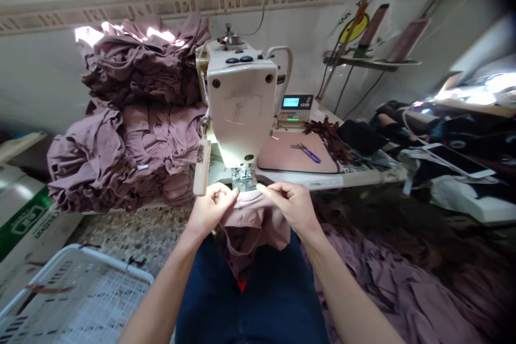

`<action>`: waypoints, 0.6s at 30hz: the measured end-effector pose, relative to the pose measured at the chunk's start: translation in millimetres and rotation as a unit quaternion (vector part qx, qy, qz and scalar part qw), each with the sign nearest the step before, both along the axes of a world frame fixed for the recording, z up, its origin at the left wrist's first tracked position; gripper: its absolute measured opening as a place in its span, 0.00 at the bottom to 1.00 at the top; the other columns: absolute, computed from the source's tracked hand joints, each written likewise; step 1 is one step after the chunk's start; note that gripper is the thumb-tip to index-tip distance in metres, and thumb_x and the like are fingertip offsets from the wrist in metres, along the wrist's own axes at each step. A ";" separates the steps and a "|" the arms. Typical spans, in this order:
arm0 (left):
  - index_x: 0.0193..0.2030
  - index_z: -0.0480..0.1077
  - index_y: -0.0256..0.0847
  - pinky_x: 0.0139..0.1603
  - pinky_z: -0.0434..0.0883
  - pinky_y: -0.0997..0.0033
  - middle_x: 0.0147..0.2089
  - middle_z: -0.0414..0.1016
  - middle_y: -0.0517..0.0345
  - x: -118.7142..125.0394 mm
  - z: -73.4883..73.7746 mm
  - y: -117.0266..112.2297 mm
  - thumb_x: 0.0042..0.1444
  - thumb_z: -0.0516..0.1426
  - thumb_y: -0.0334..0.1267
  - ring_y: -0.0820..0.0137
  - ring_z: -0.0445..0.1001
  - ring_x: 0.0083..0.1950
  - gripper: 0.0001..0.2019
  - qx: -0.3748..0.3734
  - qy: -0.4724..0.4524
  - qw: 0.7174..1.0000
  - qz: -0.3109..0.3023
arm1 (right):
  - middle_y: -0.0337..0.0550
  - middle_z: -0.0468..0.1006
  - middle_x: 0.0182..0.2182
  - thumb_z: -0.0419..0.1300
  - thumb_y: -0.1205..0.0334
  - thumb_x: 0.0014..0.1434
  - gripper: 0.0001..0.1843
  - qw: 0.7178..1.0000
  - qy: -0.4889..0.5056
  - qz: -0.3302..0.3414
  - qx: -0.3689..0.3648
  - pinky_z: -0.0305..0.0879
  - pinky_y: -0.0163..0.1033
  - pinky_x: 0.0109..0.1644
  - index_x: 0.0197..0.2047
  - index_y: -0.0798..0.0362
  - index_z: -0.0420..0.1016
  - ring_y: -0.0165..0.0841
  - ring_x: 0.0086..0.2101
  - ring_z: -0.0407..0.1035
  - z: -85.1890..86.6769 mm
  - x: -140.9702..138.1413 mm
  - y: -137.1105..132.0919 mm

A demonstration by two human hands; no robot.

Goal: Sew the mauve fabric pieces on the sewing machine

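A mauve garment (258, 220) hangs from the front edge of the sewing machine (242, 102) down over my lap. At its left side, my left hand (213, 207) pinches the upper edge between thumb and fingers, close to the presser foot (243, 174). On the other side my right hand (292, 204) pinches the same edge, its thumb and forefinger near the metal needle plate. The cloth is stretched between both hands right in front of the needle area. Whether the edge lies under the foot is too small to tell.
Tall stacks of mauve cloth (137, 134) stand left of the machine. Purple thread snips (308, 153) lie on a pink pad (278, 153) at the right. A white basket (76, 290) sits lower left, and more mauve cloth (387, 285) lies lower right. Thread cones (409, 40) stand above.
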State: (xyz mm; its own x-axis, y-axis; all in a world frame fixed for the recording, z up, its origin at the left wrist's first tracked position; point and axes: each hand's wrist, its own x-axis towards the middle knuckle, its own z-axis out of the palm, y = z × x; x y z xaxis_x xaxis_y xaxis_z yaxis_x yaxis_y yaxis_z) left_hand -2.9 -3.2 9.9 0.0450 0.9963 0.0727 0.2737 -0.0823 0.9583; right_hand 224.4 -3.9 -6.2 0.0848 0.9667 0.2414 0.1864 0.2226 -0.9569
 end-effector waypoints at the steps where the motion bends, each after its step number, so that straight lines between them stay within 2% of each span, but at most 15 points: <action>1: 0.32 0.71 0.39 0.26 0.55 0.76 0.24 0.62 0.66 1.1 -1.8 2.8 0.59 0.69 0.53 0.75 0.58 0.25 0.20 0.002 -0.024 1.000 0.007 | 0.41 0.79 0.23 0.72 0.48 0.61 0.18 1.000 -0.001 -0.004 0.004 0.61 0.39 0.32 0.28 0.54 0.86 0.33 0.26 0.67 -0.4 0.2 2.1; 5: 0.38 0.68 0.40 0.26 0.52 0.78 0.25 0.58 0.70 7.4 -6.0 13.8 0.58 0.71 0.51 0.77 0.55 0.25 0.20 0.021 -0.108 0.994 0.010 | 0.41 0.80 0.24 0.71 0.48 0.61 0.19 0.999 -0.008 -0.028 0.021 0.61 0.39 0.33 0.27 0.54 0.85 0.33 0.26 0.67 -1.3 1.6 10.7; 9: 0.39 0.67 0.41 0.25 0.49 0.78 0.24 0.53 0.73 14.5 -6.5 23.2 0.58 0.71 0.51 0.78 0.50 0.23 0.21 0.026 -0.144 0.989 0.007 | 0.43 0.82 0.25 0.71 0.47 0.60 0.19 0.999 -0.011 -0.043 0.027 0.63 0.39 0.33 0.29 0.55 0.86 0.34 0.27 0.69 -0.5 3.7 21.1; 14: 0.38 0.65 0.42 0.25 0.48 0.79 0.22 0.53 0.74 20.9 -8.9 31.6 0.57 0.72 0.53 0.78 0.49 0.22 0.23 0.026 -0.173 0.984 -0.003 | 0.43 0.83 0.25 0.71 0.46 0.60 0.19 0.998 -0.019 -0.052 0.034 0.64 0.39 0.34 0.30 0.55 0.87 0.35 0.27 0.70 -0.1 5.3 26.0; 16: 0.37 0.65 0.42 0.24 0.49 0.78 0.22 0.54 0.74 20.3 -11.5 30.8 0.59 0.70 0.54 0.78 0.50 0.21 0.23 0.017 -0.172 0.985 0.005 | 0.43 0.82 0.26 0.71 0.46 0.60 0.19 0.998 -0.005 -0.048 0.028 0.65 0.39 0.35 0.30 0.55 0.87 0.36 0.28 0.70 -3.9 6.0 20.9; 18: 0.38 0.67 0.41 0.24 0.53 0.78 0.22 0.58 0.71 15.0 -13.3 24.9 0.63 0.67 0.55 0.77 0.55 0.22 0.20 0.020 -0.139 0.990 0.024 | 0.41 0.80 0.25 0.71 0.45 0.61 0.20 0.999 0.005 -0.033 0.015 0.65 0.38 0.34 0.29 0.54 0.85 0.35 0.28 0.69 -12.5 8.8 9.9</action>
State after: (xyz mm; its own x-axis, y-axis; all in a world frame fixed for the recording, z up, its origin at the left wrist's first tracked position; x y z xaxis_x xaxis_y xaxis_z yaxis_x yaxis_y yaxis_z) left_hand 12.1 21.7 -3.4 -0.0294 0.9929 0.1156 0.0035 -0.1156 0.9933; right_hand 233.2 6.0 -18.7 0.1503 0.9515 0.2686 0.1927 0.2382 -0.9519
